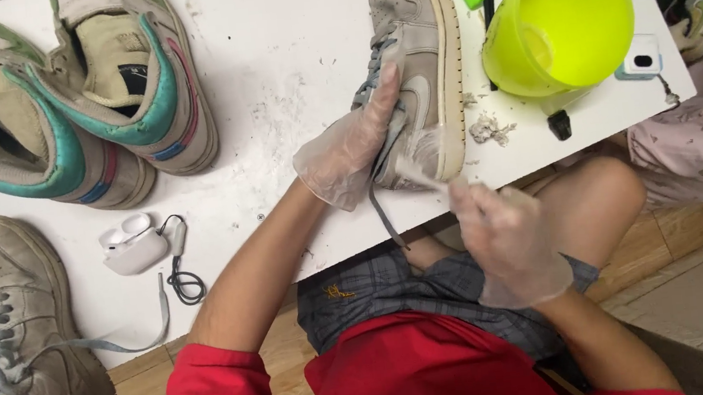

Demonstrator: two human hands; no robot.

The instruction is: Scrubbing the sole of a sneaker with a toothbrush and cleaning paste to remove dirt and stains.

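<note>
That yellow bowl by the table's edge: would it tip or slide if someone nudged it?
The yellow bowl looks like thin translucent plastic, so it is probably light and would slide easily on the smooth white table. It already sits tilted, so a nudge might well rock or tip it. It stands near the table's far corner, so a hard push could send it off.

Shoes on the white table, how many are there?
4. Two teal-lined high-tops lie at the top left, a dirty grey sneaker at the bottom left, and a grey sneaker under the gloved left hand. More shoes lie off the table, top right.
</note>
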